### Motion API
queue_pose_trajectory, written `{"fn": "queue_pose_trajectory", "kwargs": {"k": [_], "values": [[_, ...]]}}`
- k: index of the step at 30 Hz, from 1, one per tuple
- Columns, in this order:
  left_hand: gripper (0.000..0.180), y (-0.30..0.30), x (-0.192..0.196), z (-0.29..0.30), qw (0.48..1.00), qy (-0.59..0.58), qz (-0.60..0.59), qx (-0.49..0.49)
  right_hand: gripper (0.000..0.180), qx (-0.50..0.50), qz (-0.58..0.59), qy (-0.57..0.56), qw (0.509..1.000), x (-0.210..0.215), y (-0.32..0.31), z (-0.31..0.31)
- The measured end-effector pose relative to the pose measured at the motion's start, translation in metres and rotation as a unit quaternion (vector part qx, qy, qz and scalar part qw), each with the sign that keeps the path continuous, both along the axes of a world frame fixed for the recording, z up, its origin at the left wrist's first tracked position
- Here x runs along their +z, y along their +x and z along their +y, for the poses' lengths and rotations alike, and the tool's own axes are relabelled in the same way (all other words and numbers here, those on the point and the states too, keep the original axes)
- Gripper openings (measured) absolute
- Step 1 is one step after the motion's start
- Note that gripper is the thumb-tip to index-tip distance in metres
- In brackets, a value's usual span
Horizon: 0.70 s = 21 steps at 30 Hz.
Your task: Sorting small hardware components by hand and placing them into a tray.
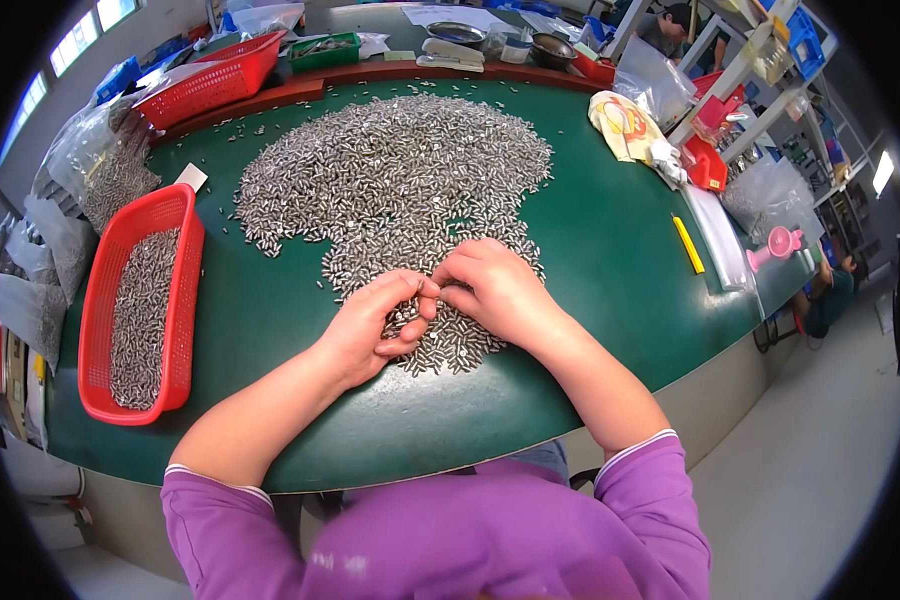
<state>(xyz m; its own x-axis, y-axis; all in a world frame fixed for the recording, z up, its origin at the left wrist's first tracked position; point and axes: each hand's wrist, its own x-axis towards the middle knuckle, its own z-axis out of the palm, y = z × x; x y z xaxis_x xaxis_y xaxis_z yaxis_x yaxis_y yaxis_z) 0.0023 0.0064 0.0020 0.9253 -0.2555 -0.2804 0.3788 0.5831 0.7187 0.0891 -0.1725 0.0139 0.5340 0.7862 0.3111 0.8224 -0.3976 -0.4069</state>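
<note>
A big heap of small silvery metal pins (400,160) spreads over the green table, with a narrower part reaching toward me. Over that near part my two hands meet, fingertips touching. My left hand (370,320) is curled, thumb and forefinger pinched together, its other fingers bent with pins showing in the gap between them. My right hand (495,290) is closed too, thumb and forefinger brought against the left fingertips. Whatever lies between the fingertips is too small and covered to make out. Loose pins lie just below the hands.
At the left stands a red plastic basket (185,300) partly filled with pins, beside clear bags (45,310) of parts. A yellow cutter knife (687,244), a plastic sleeve (718,235) and a pink stand (778,246) lie at the right. A stapler (452,55) sits behind the heap.
</note>
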Motion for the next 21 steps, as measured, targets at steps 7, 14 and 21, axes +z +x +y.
{"fn": "queue_pose_trajectory", "kwargs": {"k": [7, 14, 21], "values": [[0.018, -0.0005, 0.0037, -0.0003, 1.000, 0.013, 0.000, -0.005, 0.010, -0.042, -0.028, 0.056, 0.997, 0.0015, 0.0003, -0.0013], [0.018, -0.0002, -0.0020, 0.0018, 1.000, -0.017, -0.007, -0.004, 0.014, -0.005, 0.005, -0.017, 1.000, 0.0060, 0.0000, -0.0038], [0.021, 0.0011, -0.0027, 0.0013, 1.000, 0.005, -0.003, -0.007, 0.008, -0.010, 0.024, 0.097, 0.995, 0.0061, 0.0006, 0.0022]]}}
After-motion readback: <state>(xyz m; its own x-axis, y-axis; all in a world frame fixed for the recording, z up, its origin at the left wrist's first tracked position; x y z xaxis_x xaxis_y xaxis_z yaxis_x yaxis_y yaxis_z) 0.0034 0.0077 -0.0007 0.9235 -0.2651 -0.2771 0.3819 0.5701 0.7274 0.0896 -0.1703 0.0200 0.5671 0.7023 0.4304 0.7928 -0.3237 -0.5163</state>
